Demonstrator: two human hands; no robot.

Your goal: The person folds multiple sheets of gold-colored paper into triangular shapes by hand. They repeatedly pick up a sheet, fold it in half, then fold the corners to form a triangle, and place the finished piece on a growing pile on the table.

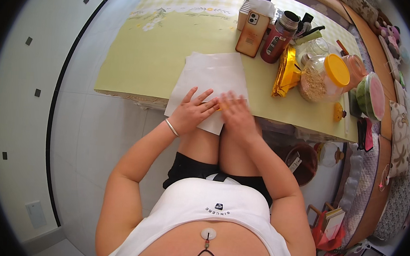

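White paper sheets (216, 74) lie on the table's near edge, with their lower part hanging over it above my lap. My left hand (194, 112) rests flat on the paper, fingers spread apart. Beside it my right hand (237, 113) lies over the paper too, fingers stretched out and slightly smeared by motion. A small orange patch (219, 108) shows between the fingertips of both hands; what it belongs to is hidden.
The table (138, 61) has a pale green cover. At its right stand a phone (252, 34), a dark red thermos (279, 38), gold foil packaging (286, 74), a yellow-lidded jar (320, 79) and a watermelon-patterned bowl (371, 96). A dark red bin (302, 163) is below.
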